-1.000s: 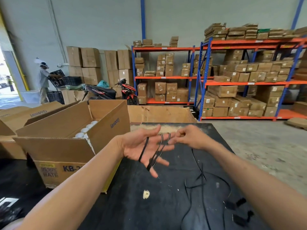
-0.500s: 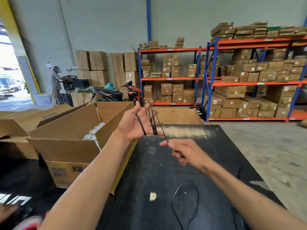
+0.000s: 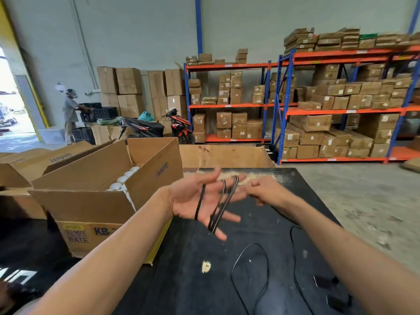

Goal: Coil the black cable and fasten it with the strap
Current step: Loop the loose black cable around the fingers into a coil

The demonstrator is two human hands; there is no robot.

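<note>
My left hand (image 3: 193,200) is held palm up above the black table (image 3: 181,280), fingers spread. Several turns of the thin black cable (image 3: 223,205) are wound around those fingers, and one turn crosses the palm. My right hand (image 3: 263,190) is just to the right, fingers pinched on the cable where it leaves the coil. The loose rest of the cable lies on the table in a loop (image 3: 250,269) under my right forearm. Small black pieces (image 3: 325,281) lie at the table's lower right; I cannot tell if one is the strap.
An open cardboard box (image 3: 91,201) with white round items stands on the table's left. Another carton (image 3: 227,155) sits at the table's far edge. Shelving racks (image 3: 341,105) with boxes line the back wall. A person (image 3: 69,112) stands far left by crates, near a motorbike (image 3: 145,128).
My left hand dropped from its raised position and turned palm up. My right hand came up from below to the coil's right side, bringing another turn of cable.
</note>
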